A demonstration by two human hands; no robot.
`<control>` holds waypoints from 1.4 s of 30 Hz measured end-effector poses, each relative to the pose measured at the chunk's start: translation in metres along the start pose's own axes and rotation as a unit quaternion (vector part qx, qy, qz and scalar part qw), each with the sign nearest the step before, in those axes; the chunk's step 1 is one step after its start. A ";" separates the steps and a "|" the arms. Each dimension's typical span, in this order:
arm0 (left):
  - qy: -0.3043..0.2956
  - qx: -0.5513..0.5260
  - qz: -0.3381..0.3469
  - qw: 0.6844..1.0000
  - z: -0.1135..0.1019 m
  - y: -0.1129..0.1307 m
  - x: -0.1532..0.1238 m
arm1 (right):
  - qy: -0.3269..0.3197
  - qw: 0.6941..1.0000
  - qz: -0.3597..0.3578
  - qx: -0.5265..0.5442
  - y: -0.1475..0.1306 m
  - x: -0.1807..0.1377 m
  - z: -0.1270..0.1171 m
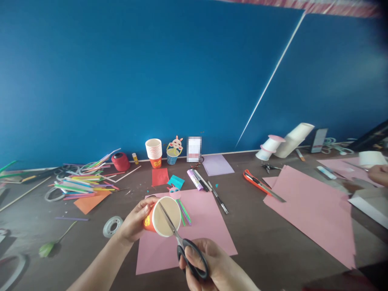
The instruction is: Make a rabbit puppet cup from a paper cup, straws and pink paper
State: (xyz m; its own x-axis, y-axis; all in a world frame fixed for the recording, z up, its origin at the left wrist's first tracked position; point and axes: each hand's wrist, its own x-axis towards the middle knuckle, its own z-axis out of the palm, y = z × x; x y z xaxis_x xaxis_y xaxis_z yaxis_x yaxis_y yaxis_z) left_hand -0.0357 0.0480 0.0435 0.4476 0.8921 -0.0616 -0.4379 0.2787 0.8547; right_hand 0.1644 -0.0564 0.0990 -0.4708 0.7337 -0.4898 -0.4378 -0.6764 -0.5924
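Note:
My left hand (pixel 136 220) is wrapped round an orange paper cup (pixel 148 221), tilted so that its white-rimmed mouth faces me. In my right hand (pixel 209 262) is a pair of scissors (pixel 173 227) with black handles, my fingers through the loops. Their blades reach across the cup's mouth toward its upper left rim; whether they touch the rim I cannot tell. Beneath both hands lies a pink sheet of paper (pixel 209 226). On it, just behind the cup, are a pink paper rabbit face (pixel 175 191) and some green and purple straws (pixel 185 212).
Stacked cups (pixel 154 150), a decorated blue cup (pixel 172 157) and red thread (pixel 120 161) stand by the wall. Straws (pixel 79 186) and a tape roll (pixel 112 227) lie left. An orange cutter (pixel 257 182), blade out, lies right by pink sheets (pixel 312 210). Another person's hand (pixel 378 175) is far right.

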 end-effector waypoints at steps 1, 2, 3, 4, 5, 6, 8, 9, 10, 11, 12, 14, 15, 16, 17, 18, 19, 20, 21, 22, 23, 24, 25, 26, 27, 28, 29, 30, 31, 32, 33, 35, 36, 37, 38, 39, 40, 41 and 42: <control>-0.002 -0.001 0.001 1.000 0.000 0.000 0.000 | -0.003 1.000 -0.003 0.004 0.001 0.001 0.000; -0.004 -0.001 0.002 1.000 0.000 -0.001 0.000 | -0.010 1.000 -0.006 0.005 0.003 0.002 -0.001; -0.006 0.000 0.004 1.000 0.000 -0.001 -0.001 | -0.017 1.000 -0.008 0.005 0.004 0.003 -0.001; -0.009 0.004 0.005 1.000 0.000 -0.001 -0.001 | -0.023 1.000 -0.011 0.004 0.005 0.004 -0.002; -0.012 0.010 0.005 1.000 0.000 -0.001 -0.001 | -0.027 1.000 -0.012 0.001 0.006 0.005 -0.003; -0.016 0.017 0.006 1.000 0.001 0.000 -0.001 | -0.031 0.999 -0.011 -0.005 0.007 0.006 -0.004; -0.028 0.034 0.008 0.999 0.002 0.002 -0.001 | -0.037 0.999 -0.011 -0.024 0.007 0.006 -0.006; -0.034 0.041 0.010 0.999 0.003 0.003 -0.001 | -0.042 0.998 -0.013 -0.037 0.007 0.006 -0.007; -0.041 0.048 0.010 0.998 0.005 0.005 -0.001 | -0.050 0.997 -0.017 -0.053 0.007 0.006 -0.008; -0.048 0.054 0.010 0.997 0.006 0.006 -0.002 | -0.055 0.996 -0.025 -0.066 0.007 0.005 -0.009; -0.055 0.059 0.007 0.997 0.008 0.007 -0.002 | -0.058 0.995 -0.033 -0.075 0.008 0.005 -0.010; -0.064 0.069 -0.003 0.996 0.010 0.008 -0.002 | -0.059 0.994 -0.045 -0.080 0.009 0.005 -0.012; -0.067 0.072 -0.010 0.995 0.011 0.009 -0.002 | -0.058 0.994 -0.048 -0.080 0.011 0.005 -0.013; -0.070 0.073 -0.016 0.995 0.013 0.010 -0.002 | -0.059 0.994 -0.052 -0.078 0.012 0.006 -0.015; -0.071 0.074 -0.021 0.994 0.013 0.010 -0.002 | -0.061 0.994 -0.055 -0.076 0.013 0.006 -0.017; -0.072 0.076 -0.026 0.994 0.014 0.010 -0.002 | -0.066 0.993 -0.059 -0.075 0.015 0.007 -0.019; -0.074 0.079 -0.028 0.994 0.015 0.011 -0.002 | -0.074 0.993 -0.064 -0.072 0.016 0.007 -0.020; -0.075 0.082 -0.028 0.993 0.016 0.011 -0.003 | -0.085 0.992 -0.067 -0.066 0.018 0.008 -0.022; -0.076 0.086 -0.026 0.993 0.017 0.012 -0.003 | -0.096 0.991 -0.067 -0.060 0.019 0.008 -0.023; -0.077 0.090 -0.023 0.993 0.017 0.013 -0.003 | -0.107 0.991 -0.067 -0.055 0.019 0.009 -0.024; -0.080 0.093 -0.021 0.992 0.018 0.014 -0.003 | -0.113 0.990 -0.067 -0.055 0.020 0.009 -0.024; -0.082 0.097 -0.020 0.992 0.018 0.014 -0.003 | -0.114 0.989 -0.067 -0.059 0.020 0.010 -0.024; -0.083 0.102 -0.020 0.991 0.019 0.015 -0.003 | -0.107 0.990 -0.065 -0.072 0.020 0.010 -0.023; -0.081 0.107 -0.022 0.991 0.019 0.016 -0.003 | -0.089 0.990 -0.063 -0.089 0.019 0.010 -0.022; -0.078 0.115 -0.024 0.990 0.019 0.017 -0.003 | -0.061 0.990 -0.058 -0.110 0.019 0.010 -0.021; -0.073 0.124 -0.026 0.989 0.018 0.018 -0.003 | -0.027 0.989 -0.053 -0.132 0.018 0.010 -0.019; -0.070 0.135 -0.028 0.988 0.018 0.019 -0.003 | 0.007 0.987 -0.047 -0.153 0.017 0.009 -0.018; -0.069 0.143 -0.029 0.987 0.018 0.019 -0.003 | 0.035 0.984 -0.045 -0.169 0.017 0.009 -0.018; -0.072 0.149 -0.031 0.986 0.018 0.020 -0.003 | 0.048 0.982 -0.044 -0.178 0.017 0.009 -0.018; -0.077 0.152 -0.033 0.985 0.019 0.020 -0.003 | 0.042 0.982 -0.047 -0.177 0.017 0.009 -0.019; -0.080 0.150 -0.034 0.985 0.019 0.020 -0.003 | 0.019 0.984 -0.055 -0.168 0.018 0.010 -0.021; -0.080 0.141 -0.033 0.986 0.020 0.020 -0.004 | -0.052 0.988 -0.073 -0.128 0.019 0.012 -0.026; -0.079 0.140 -0.033 0.986 0.021 0.020 -0.004 | -0.086 0.988 -0.077 -0.107 0.021 0.013 -0.028; -0.080 0.142 -0.033 0.986 0.021 0.019 -0.004 | -0.110 0.987 -0.078 -0.091 0.022 0.015 -0.029; -0.081 0.147 -0.034 0.985 0.021 0.019 -0.004 | -0.120 0.986 -0.079 -0.083 0.022 0.015 -0.030; -0.082 0.155 -0.035 0.984 0.021 0.019 -0.004 | -0.113 0.987 -0.076 -0.085 0.023 0.015 -0.029; -0.083 0.164 -0.037 0.982 0.020 0.020 -0.004 | -0.089 0.988 -0.073 -0.099 0.023 0.015 -0.028; -0.084 0.175 -0.037 0.980 0.020 0.021 -0.004 | -0.052 0.989 -0.070 -0.121 0.023 0.014 -0.025; -0.086 0.185 -0.037 0.978 0.019 0.021 -0.004 | -0.010 0.987 -0.067 -0.148 0.022 0.012 -0.023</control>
State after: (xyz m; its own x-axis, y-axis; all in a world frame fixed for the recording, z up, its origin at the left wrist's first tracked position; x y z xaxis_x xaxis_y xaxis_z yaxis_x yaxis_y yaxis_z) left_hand -0.0319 0.0438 0.0718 0.6060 0.7925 -0.0693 -0.1025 0.1641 0.9811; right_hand 0.1663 -0.0609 0.0654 -0.4398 0.8117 -0.3842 -0.2545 -0.5230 -0.8135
